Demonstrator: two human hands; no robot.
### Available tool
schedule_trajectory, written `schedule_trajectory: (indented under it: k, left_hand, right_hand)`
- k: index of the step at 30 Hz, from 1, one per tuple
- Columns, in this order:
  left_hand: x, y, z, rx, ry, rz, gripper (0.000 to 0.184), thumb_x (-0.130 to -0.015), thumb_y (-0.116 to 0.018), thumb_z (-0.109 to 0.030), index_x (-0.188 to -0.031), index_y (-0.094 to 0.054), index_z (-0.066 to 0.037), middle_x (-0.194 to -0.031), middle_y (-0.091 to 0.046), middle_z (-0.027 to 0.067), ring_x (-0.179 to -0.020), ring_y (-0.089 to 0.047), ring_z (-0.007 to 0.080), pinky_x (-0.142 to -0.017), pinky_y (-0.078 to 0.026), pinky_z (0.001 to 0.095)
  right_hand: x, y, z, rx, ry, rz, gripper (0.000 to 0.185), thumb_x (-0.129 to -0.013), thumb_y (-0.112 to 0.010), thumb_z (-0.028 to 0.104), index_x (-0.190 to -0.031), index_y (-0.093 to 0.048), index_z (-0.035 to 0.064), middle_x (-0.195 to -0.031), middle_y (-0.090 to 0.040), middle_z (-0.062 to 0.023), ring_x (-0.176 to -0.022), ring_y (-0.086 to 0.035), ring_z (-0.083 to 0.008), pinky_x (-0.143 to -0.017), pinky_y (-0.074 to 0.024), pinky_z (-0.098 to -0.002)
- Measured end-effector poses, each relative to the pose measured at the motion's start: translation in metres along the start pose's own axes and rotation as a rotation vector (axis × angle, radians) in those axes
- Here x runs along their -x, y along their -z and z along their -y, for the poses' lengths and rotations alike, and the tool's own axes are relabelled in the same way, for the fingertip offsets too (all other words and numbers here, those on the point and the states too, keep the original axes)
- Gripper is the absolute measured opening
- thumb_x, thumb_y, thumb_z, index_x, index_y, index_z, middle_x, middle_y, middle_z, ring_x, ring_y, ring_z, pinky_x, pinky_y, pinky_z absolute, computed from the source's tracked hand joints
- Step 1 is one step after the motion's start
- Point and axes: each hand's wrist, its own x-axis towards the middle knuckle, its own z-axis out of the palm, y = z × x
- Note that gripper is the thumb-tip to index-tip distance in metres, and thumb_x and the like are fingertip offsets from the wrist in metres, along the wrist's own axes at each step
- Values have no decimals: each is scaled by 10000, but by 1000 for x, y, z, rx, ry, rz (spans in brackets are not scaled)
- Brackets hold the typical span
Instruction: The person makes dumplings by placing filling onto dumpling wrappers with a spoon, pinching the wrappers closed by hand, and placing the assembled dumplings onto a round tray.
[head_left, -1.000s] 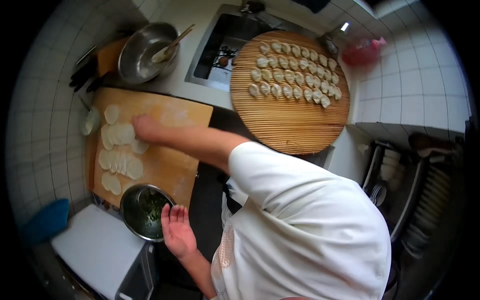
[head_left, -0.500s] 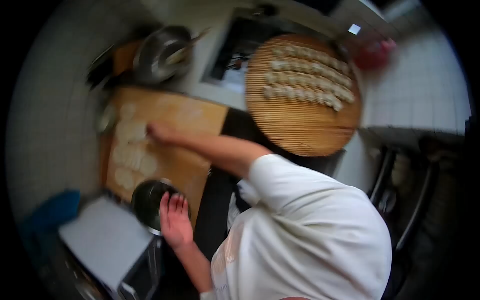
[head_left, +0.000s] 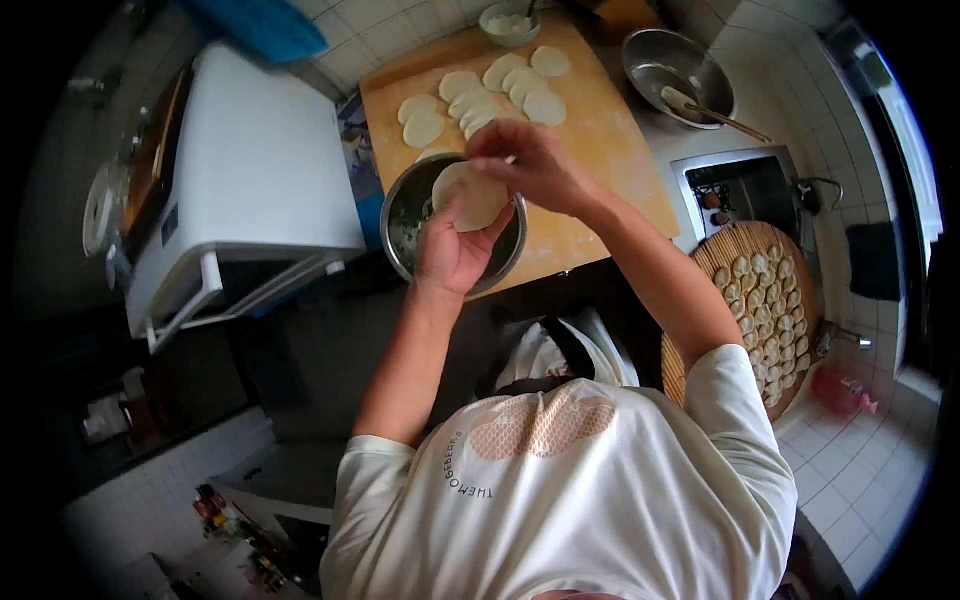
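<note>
A round dumpling wrapper (head_left: 470,200) lies across the fingers of my left hand (head_left: 448,250), palm up over a metal bowl (head_left: 512,255). My right hand (head_left: 535,168) is bent at the wrapper's upper edge, its fingers pinched together there. Bits of green filling show inside the bowl, mostly hidden by my left hand. Several more round wrappers (head_left: 545,108) lie in overlapping rows on the floured wooden board (head_left: 600,220) beyond my hands.
Right of me, a round bamboo tray (head_left: 716,256) carries rows of shaped dumplings (head_left: 765,320). A metal basin (head_left: 650,72) with a wooden-handled tool stands behind the sink (head_left: 740,200). A small bowl (head_left: 508,28) sits at the board's far edge; a white appliance (head_left: 270,150) stands left.
The view has swung right. My right hand has come from the wrappers on the board to my left hand, which now holds a wrapper and was bare before.
</note>
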Motion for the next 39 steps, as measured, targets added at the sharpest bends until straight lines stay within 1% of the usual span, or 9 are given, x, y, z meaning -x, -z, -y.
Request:
schedule_trajectory:
  k: [4, 7, 12, 18, 22, 24, 28, 31, 39]
  left_hand:
    - [23, 19, -27, -237, -63, -96, 394, -878, -487, -220, -1210, -409, -22, -1196, -500, 151, -1091, -500, 269, -913, -418, 383]
    - [39, 40, -44, -309, -263, -183, 382, -827, -577, -148, -1151, -452, 11, -1115, -537, 219, -1026, -542, 298, -871, -456, 369]
    - [58, 74, -55, -300, -292, -270, 377, -831, -574, -155, -1153, -467, 9, -1129, -536, 199, -1033, -545, 265, -878, -454, 347]
    - [59, 97, -41, -226, -336, -342, 360, -837, -561, -146, -1138, -479, 33, -1111, -553, 178, -1033, -544, 262, -898, -439, 332]
    - [60, 106, -33, -286, -320, -297, 333, -835, -564, -150, -1102, -509, 41, -1086, -565, 183, -1028, -545, 265, -920, -419, 343]
    - [60, 107, -31, -242, -314, -311, 356, -836, -551, -145, -1130, -486, 44, -1094, -558, 187, -1033, -541, 271, -923, -415, 349]
    - [60, 108, -29, -147, -336, -320, 329, -840, -534, -129, -1112, -492, 52, -1066, -566, 211, -981, -568, 286, -889, -440, 351]
    - [59, 106, -30, -68, -324, -313, 349, -837, -520, -127, -1130, -474, 57, -1072, -561, 216, -996, -560, 297, -897, -437, 354]
    - [57, 112, -27, -112, -312, -335, 410, -830, -519, -132, -1191, -425, 39, -1132, -529, 201, -1067, -516, 275, -922, -415, 349]
  right_hand:
    - [9, 8, -13, 366, 222, -119, 214, -718, -650, 78, -928, -606, 65, -845, -618, -111, -781, -594, -227, -713, -477, -318]
    - [30, -7, -41, 850, 357, 378, 345, -677, -605, 41, -1018, -592, 97, -922, -580, -88, -928, -518, -260, -806, -435, -355]
    - [43, -55, -60, 947, 384, 435, 365, -713, -561, 78, -1071, -560, 146, -854, -513, -67, -836, -538, -237, -782, -421, -341]
    - [26, -90, -60, 1210, 335, 544, 260, -695, -555, 108, -946, -605, 153, -814, -513, -51, -814, -557, -190, -737, -420, -313]
    - [17, -86, -66, 1230, 306, 630, 182, -736, -543, 137, -901, -618, 156, -846, -570, -82, -826, -579, -244, -723, -443, -343]
    - [20, -67, -72, 769, 198, 234, 114, -775, -537, 142, -848, -617, 106, -867, -589, -119, -836, -580, -285, -733, -457, -370]
    - [15, -41, -59, 627, -170, 19, 155, -845, -549, 129, -953, -598, 29, -744, -607, -99, -624, -572, -130, -592, -459, -257]
    - [21, -34, -46, 478, -257, -55, 173, -847, -556, 129, -966, -597, 10, -705, -607, -81, -615, -565, -103, -586, -456, -235]
    - [33, -37, -55, 358, -178, 161, 148, -810, -603, 124, -904, -648, 20, -738, -648, -110, -631, -605, -120, -593, -484, -248]
